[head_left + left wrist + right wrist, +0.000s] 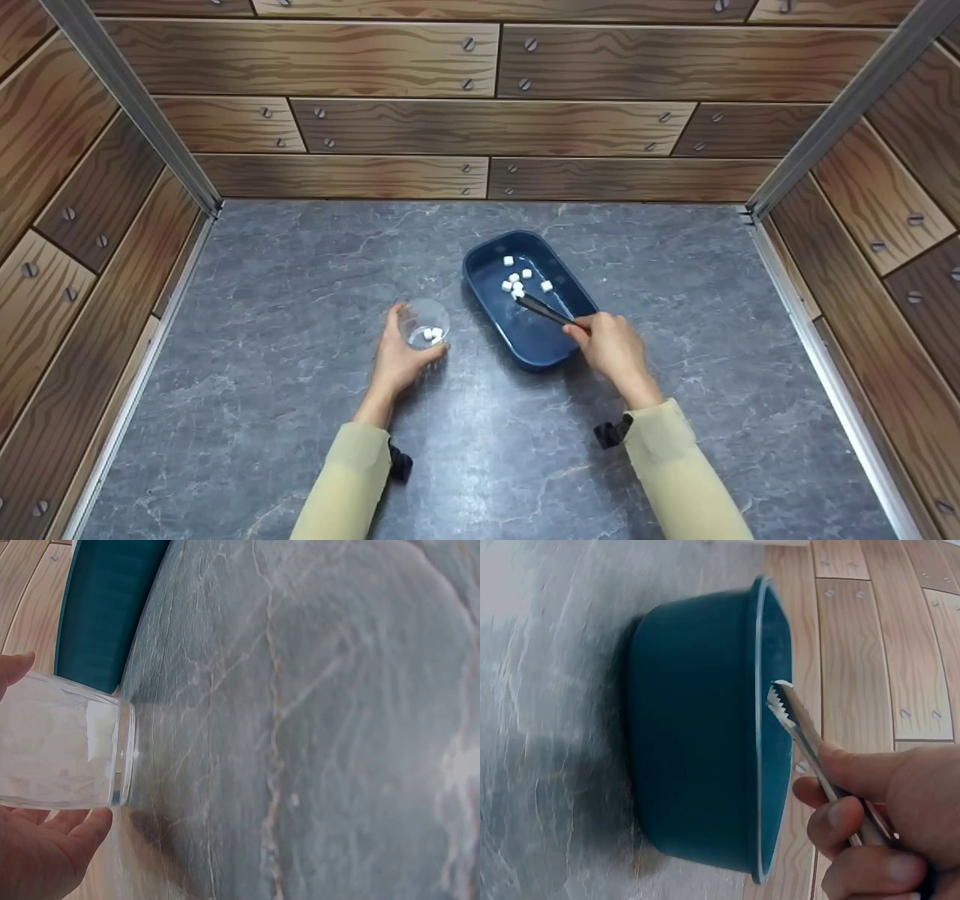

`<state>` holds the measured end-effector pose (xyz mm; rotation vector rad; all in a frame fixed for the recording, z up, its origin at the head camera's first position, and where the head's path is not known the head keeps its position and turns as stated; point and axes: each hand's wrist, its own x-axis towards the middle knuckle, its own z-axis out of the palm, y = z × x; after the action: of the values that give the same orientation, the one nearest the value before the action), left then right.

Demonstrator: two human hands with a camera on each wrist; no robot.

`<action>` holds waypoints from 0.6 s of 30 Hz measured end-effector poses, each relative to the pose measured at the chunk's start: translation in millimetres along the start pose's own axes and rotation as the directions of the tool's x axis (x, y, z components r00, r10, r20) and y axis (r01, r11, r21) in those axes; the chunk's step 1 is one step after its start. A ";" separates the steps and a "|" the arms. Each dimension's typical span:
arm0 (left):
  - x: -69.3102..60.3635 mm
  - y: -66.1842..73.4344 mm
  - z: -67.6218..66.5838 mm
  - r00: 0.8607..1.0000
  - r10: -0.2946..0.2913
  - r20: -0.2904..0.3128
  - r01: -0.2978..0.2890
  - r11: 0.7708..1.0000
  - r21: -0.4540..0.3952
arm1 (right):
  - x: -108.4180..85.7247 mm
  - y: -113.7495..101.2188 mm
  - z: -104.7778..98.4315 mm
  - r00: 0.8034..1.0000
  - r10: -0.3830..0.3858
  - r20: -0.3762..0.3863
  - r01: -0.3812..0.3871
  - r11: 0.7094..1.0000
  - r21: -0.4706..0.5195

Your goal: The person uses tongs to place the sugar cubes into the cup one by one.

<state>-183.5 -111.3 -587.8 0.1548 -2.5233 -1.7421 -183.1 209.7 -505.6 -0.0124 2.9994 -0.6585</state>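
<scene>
My left hand [400,360] holds a clear cup [425,324], thumb on one side and fingers on the other; a few white cubes [428,334] lie inside. The cup [60,742] also shows in the left wrist view, with part of the hand [45,851]. My right hand [615,350] grips metal tongs [547,310], whose tips reach over the blue tub [540,352] at several white cubes [507,286]. In the right wrist view the hand [877,817] pinches the tongs [810,742]; something white shows between their toothed tips, near the tub's rim [758,765].
The grey marbled surface [247,375] lies under the cup and tub. Wood-patterned panels [390,60] rise at the back and both sides, with metal rails [142,112] at the corners. The tub stands just right of the cup.
</scene>
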 end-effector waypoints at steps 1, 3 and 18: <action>0.2 0.0 0.1 1.000 -0.003 0.002 0.003 1.000 -0.001 | -1.0 -1.7 -0.2 1.000 -0.002 0.002 0.002 1.000 0.018; 0.3 0.2 0.2 1.000 -0.009 0.006 0.009 1.000 0.000 | -3.2 -5.9 0.1 1.000 -0.019 -0.007 0.019 0.998 0.052; 0.1 -1.3 0.8 1.000 0.027 -0.014 -0.027 1.000 -0.009 | -20.3 -51.3 10.9 0.981 -0.184 -0.054 0.191 0.969 0.156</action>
<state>-183.6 -111.0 -589.3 0.1310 -2.4950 -1.7361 -162.5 159.0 -492.7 -0.2810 2.9967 -0.9273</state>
